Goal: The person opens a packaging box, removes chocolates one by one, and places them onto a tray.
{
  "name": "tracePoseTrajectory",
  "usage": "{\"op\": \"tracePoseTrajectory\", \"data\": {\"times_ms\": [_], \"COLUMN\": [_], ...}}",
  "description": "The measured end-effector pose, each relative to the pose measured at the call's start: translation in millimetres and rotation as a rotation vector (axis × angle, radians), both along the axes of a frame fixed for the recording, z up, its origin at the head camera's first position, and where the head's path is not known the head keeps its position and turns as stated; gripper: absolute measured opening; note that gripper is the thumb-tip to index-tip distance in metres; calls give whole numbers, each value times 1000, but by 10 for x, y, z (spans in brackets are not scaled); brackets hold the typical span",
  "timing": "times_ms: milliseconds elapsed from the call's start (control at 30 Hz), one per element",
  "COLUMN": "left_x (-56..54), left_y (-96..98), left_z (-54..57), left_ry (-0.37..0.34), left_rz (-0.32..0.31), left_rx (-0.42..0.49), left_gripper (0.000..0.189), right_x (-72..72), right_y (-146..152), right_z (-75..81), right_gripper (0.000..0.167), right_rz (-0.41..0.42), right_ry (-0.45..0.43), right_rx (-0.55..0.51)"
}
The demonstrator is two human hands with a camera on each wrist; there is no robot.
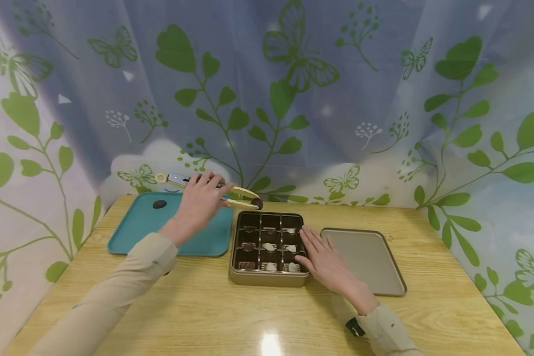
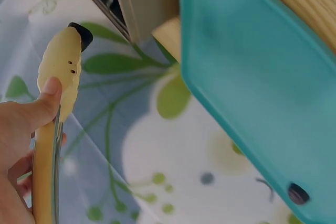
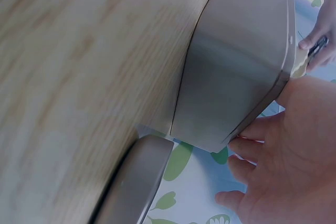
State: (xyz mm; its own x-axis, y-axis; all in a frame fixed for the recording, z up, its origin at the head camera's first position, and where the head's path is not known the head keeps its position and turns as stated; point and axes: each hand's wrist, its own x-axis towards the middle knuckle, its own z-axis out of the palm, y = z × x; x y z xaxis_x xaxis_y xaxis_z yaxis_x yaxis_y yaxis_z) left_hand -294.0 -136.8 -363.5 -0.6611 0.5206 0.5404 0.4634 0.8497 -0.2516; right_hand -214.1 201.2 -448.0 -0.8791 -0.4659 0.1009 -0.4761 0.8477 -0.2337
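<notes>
My left hand (image 1: 203,197) grips pale yellow tongs (image 1: 240,197), whose tips pinch a dark chocolate (image 1: 257,203) just behind the back left of the metal tin (image 1: 269,278). In the left wrist view the chocolate (image 2: 82,36) sticks out from the scalloped tong tips. A divider splits the tin into compartments; brown chocolates (image 1: 248,246) lie in some at the left and front, and whitish pieces (image 1: 269,247) in others. With fingers extended, my right hand (image 1: 329,264) rests at the tin's right rim, as the right wrist view also shows its fingers (image 3: 247,150) along that edge.
Left of the tin lies a teal tray (image 1: 204,242) with one dark chocolate (image 1: 159,203) near its back left corner. The flat metal lid (image 1: 365,257) lies right of the tin, partly behind my right hand. A patterned curtain (image 1: 267,99) hangs behind the wooden table (image 1: 196,306).
</notes>
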Motion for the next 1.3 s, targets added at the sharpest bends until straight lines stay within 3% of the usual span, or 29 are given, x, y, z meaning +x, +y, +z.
{"op": "tracePoseTrajectory", "data": {"times_ms": [400, 633, 967, 1300], "left_x": [10, -35, -172, -315], "left_y": [-909, -1275, -1429, -1440], "left_z": [-76, -125, -217, -340], "left_ry": [24, -10, -191, -265], "left_rz": [147, 219, 341, 400], "left_rx": [56, 80, 42, 9], "left_gripper": [40, 38, 39, 38], "right_x": [2, 1, -4, 0], "right_y": [-2, 5, 2, 4], "right_z": [0, 7, -9, -7], "right_gripper": [71, 71, 72, 73], "right_rz": [-5, -4, -6, -10], "right_ry": [8, 10, 5, 0], "right_rx": [-6, 0, 10, 15]}}
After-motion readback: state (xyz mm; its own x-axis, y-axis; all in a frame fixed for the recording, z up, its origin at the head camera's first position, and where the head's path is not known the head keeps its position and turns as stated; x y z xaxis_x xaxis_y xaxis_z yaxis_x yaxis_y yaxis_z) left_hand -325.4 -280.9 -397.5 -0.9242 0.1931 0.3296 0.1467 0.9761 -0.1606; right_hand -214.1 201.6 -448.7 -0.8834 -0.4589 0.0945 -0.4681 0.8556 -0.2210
